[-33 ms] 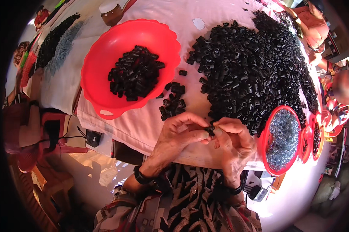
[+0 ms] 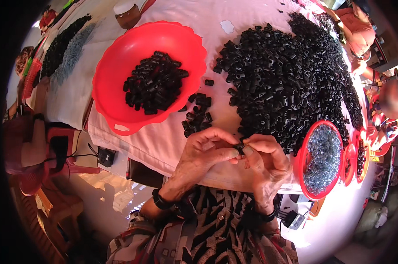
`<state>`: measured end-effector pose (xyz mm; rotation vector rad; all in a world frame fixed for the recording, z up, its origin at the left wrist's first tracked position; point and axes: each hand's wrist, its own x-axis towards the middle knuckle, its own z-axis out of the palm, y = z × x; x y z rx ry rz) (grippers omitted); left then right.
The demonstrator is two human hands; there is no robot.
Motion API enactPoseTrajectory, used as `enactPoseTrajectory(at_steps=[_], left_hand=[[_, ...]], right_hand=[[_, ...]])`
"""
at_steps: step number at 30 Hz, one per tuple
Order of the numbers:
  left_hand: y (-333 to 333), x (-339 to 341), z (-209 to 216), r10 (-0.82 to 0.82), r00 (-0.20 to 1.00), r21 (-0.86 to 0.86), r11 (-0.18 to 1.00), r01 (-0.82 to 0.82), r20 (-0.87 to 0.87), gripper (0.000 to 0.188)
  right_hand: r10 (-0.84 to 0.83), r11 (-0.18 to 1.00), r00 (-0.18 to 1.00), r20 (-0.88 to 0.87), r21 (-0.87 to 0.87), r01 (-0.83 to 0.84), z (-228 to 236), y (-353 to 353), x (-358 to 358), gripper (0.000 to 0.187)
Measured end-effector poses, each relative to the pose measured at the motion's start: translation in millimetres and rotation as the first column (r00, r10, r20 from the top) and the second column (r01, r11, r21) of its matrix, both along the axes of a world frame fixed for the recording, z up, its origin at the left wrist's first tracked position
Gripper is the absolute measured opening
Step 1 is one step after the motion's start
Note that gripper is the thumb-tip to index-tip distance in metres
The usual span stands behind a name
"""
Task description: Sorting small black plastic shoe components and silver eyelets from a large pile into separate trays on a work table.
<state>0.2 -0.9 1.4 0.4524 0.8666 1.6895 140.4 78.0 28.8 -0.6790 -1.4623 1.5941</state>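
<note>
My left hand [image 2: 202, 155] and my right hand [image 2: 267, 159] meet over the near edge of the cloth-covered table. Between their fingertips is a small black plastic piece [image 2: 240, 148], partly hidden by the fingers. The left thumb and forefinger pinch one side of it, and the right fingers close on the other. Just beyond the left hand lie several loose black pieces [image 2: 196, 119]. A large heap of similar black pieces [image 2: 280, 83] spreads past the right hand. To the left, a red scalloped basin [image 2: 111, 72] holds a smaller pile of black pieces [image 2: 155, 83].
At the right table edge stands a red bowl [image 2: 301, 169] of fine, clear bluish pieces [image 2: 323, 158], with smaller red bowls beside it. A brown jar with a white lid [image 2: 127, 16] stands at the back. People sit along the right side. A red plastic chair [image 2: 60, 152] is at the left.
</note>
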Motion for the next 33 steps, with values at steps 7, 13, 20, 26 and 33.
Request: enactPoseTrajectory(at_steps=[7, 13, 20, 26, 33], left_hand=[[0, 1, -2, 0.043, 0.998, 0.029, 0.999, -0.042, -0.043, 0.019], [2, -7, -5, 0.183, 0.983, 0.101, 0.979, -0.179, -0.028, 0.020], [3, -7, -6, 0.210, 0.978, 0.136, 0.968, -0.209, 0.008, 0.019], [1, -7, -6, 0.204, 0.979, 0.145, 0.969, -0.202, 0.003, 0.019], [1, -5, -5, 0.246, 0.969, 0.201, 0.948, -0.246, 0.023, 0.020]], right_hand=[[-0.063, 0.960, 0.985, 0.159, 0.278, 0.017, 3, 7, 6, 0.014], [-0.260, 0.954, 0.948, 0.186, 0.203, 0.222, 8, 19, 28, 0.015], [-0.279, 0.865, 0.908, 0.314, 0.492, 0.096, 4, 15, 26, 0.017], [-0.269, 0.676, 0.847, 0.458, 0.717, -0.173, 5, 15, -6, 0.020], [-0.334, 0.435, 0.699, 0.632, 0.761, -0.481, 6, 16, -24, 0.029]])
